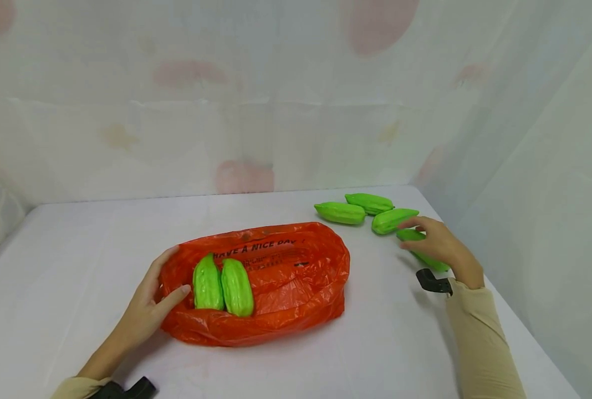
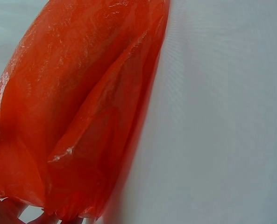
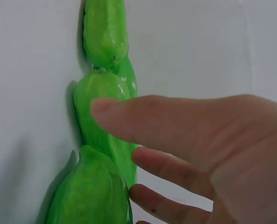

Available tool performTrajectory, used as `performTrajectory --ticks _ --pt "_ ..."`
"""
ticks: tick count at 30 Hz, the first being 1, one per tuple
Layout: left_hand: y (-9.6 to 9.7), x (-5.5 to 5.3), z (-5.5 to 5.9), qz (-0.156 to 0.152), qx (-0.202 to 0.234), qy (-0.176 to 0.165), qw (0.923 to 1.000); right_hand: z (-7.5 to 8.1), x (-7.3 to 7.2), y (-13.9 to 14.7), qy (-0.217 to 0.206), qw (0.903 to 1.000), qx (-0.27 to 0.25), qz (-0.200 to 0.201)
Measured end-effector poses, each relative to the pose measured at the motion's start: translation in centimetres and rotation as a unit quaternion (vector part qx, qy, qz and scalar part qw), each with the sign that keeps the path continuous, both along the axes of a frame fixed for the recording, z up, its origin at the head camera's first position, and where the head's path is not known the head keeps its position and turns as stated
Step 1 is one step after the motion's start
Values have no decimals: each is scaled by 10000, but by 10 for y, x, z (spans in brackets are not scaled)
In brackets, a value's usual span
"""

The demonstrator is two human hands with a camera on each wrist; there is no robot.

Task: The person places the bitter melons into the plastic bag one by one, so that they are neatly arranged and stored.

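Observation:
A red plastic bag (image 1: 296,299) lies on the table with its mouth open, printed text showing inside. Two ridged, bright green bitter melons (image 1: 208,284) lie side by side in its left part. My left hand (image 1: 148,302) holds the bag's left end, thumb over the rim; in the left wrist view its fingers are mostly hidden by the bag. At the right, my right hand (image 1: 440,244) hovers with thumb and fingers apart over the nearest loose bitter melon (image 1: 433,261), partly covering it. The right wrist view shows the fingertips beside that melon (image 3: 91,191), the grip not closed.
Three other bitter melons (image 1: 341,213) lie close together beyond the right hand, near the table's back right corner. The white table (image 1: 376,343) ends at a pale curtain (image 1: 296,138) behind and another at the right side.

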State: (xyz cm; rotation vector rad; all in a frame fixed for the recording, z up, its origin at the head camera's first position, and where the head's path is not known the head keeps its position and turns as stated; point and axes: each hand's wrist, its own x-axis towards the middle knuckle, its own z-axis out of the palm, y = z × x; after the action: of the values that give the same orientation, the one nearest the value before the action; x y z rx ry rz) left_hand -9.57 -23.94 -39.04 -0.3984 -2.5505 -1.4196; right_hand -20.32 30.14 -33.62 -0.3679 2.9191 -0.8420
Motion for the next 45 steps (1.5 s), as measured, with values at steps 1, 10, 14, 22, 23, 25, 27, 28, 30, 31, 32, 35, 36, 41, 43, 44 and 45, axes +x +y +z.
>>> performTrajectory --ticks 1,10,14,22,23,25,27,28,30,31,32,35,36,41,43,44,45 --pt "0 0 0 -4 4 6 10000 0 0 2 -19 10000 -2 1" --pt "0 -1 -1 -21 28 12 10000 -1 -1 13 -141 9998 119 43" --pt "0 -1 0 -48 72 24 10000 -4 -3 18 -289 9993 227 39" --pt "1 1 2 -114 154 137 9997 -13 -5 25 -292 9992 276 86" --pt "1 1 2 -100 147 128 9998 -13 -5 25 -272 9992 262 90" --pt "1 1 2 -71 111 94 9999 -14 -5 26 -237 9993 250 115" --pt "1 1 1 -42 80 55 9999 -14 -5 26 -256 9993 229 121" --pt "1 1 1 -31 66 39 10000 -14 -5 26 -299 9992 237 113" --pt "1 1 1 -16 40 28 10000 -15 -5 27 -401 9988 261 75" --pt "1 1 1 -15 33 26 10000 -16 -5 27 -471 9985 272 46" --pt "1 0 1 -16 27 26 10000 -16 -5 26 -536 9982 285 12" --pt "1 0 1 -18 30 32 10000 -17 -5 26 -630 9973 374 -22" --pt "1 0 1 -22 35 31 10000 -17 -5 26 -647 9971 400 -15" --pt "0 0 1 -25 57 33 10000 -16 -4 23 -596 9971 457 148" --pt "0 0 0 -21 46 28 10000 -15 -5 22 -583 9972 435 195" --pt "0 0 0 -17 40 24 10000 -15 -5 22 -584 9972 426 209" --pt "0 0 0 -13 35 24 10000 -14 -5 21 -582 9972 419 231"
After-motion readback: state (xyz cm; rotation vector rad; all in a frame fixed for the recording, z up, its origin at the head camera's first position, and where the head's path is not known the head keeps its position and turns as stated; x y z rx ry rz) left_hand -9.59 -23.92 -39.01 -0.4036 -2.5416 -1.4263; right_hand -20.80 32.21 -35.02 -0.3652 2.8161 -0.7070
